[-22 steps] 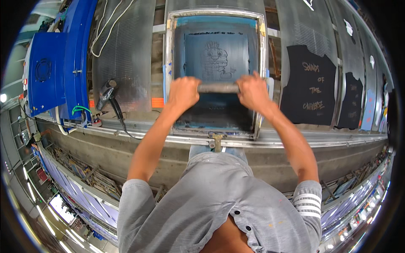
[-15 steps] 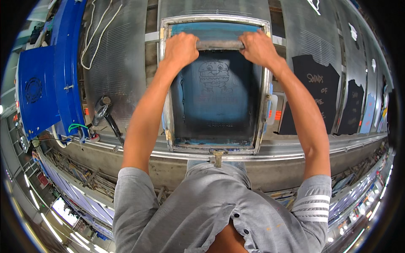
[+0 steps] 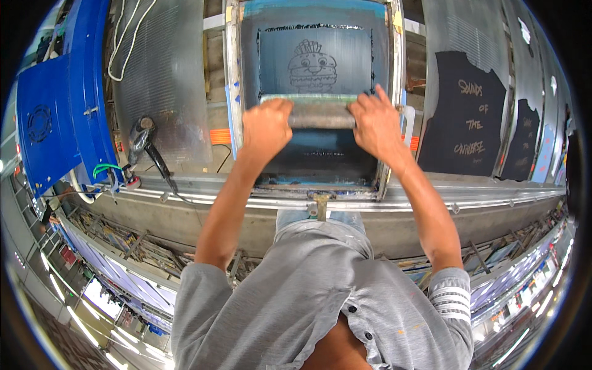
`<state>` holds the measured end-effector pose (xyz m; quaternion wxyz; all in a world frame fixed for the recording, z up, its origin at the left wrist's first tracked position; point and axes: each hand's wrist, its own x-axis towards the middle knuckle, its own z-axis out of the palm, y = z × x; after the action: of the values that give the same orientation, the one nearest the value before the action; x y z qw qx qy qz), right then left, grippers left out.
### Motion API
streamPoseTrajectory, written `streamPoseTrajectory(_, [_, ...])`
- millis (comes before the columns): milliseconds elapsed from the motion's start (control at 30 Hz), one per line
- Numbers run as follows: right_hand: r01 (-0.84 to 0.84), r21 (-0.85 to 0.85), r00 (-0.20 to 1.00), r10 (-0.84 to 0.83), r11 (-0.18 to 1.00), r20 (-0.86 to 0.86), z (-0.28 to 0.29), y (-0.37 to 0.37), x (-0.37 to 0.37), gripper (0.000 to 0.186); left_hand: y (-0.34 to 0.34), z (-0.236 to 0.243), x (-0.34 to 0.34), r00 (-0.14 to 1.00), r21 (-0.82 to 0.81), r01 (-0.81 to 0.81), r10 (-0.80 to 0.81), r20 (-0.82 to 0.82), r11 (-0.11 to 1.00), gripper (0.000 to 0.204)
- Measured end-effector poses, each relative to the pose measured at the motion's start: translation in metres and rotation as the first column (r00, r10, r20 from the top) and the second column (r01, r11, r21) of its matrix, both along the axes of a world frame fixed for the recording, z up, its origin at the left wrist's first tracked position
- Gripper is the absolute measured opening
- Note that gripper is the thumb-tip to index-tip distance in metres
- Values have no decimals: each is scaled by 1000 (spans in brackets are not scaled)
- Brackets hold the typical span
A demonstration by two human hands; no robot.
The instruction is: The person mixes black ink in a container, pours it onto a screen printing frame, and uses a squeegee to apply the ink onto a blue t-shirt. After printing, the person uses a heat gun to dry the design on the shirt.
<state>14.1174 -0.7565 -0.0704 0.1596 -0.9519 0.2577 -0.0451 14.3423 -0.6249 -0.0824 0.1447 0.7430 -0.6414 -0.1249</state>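
A wide squeegee point(image 3: 320, 115) lies across the mesh of a metal-framed printing screen point(image 3: 233, 80). My left hand point(image 3: 267, 129) is closed round the squeegee's left end. On its right end my right hand point(image 3: 377, 123) is wrapped, one finger sticking up. Beyond the blade, a line drawing of a smiling burger point(image 3: 312, 71) shows on the dark blue mesh. Black ink point(image 3: 308, 26) runs in a ragged line along the far and side edges of the print area. A small clamp point(image 3: 321, 206) sits at the screen's near edge.
To the left, a hair dryer point(image 3: 145, 139) with a cord rests on a grey board beside a blue machine point(image 3: 46, 123). Black shirt pieces point(image 3: 465, 117) with light lettering lie on boards to the right. A metal rail point(image 3: 425, 202) crosses before me.
Both hands have drawn the squeegee from the screen's far end toward me, past the burger drawing. My view has shifted, so the screen sits higher in the picture.
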Motion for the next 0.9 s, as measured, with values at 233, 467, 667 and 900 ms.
streamPoseTrajectory(233, [24, 107, 999, -19, 994, -47, 14, 87, -43, 8, 83, 19, -43, 998, 67, 5, -1, -57, 998, 38])
streamPoseTrajectory(467, [-24, -20, 999, 24, 999, -32, 24, -28, 17, 9, -29, 38, 21, 1000, 107, 10, -13, 27, 994, 34])
streamPoseTrajectory(667, [-36, -121, 997, 27, 992, -73, 3, -159, 79, 17, -156, 15, 86, 993, 98, -18, 7, 118, 995, 33])
streamPoseTrajectory(900, [-20, -95, 1000, 20, 995, 3, -11, -150, 78, 15, -148, 2, 80, 994, 95, -17, 7, 105, 995, 35])
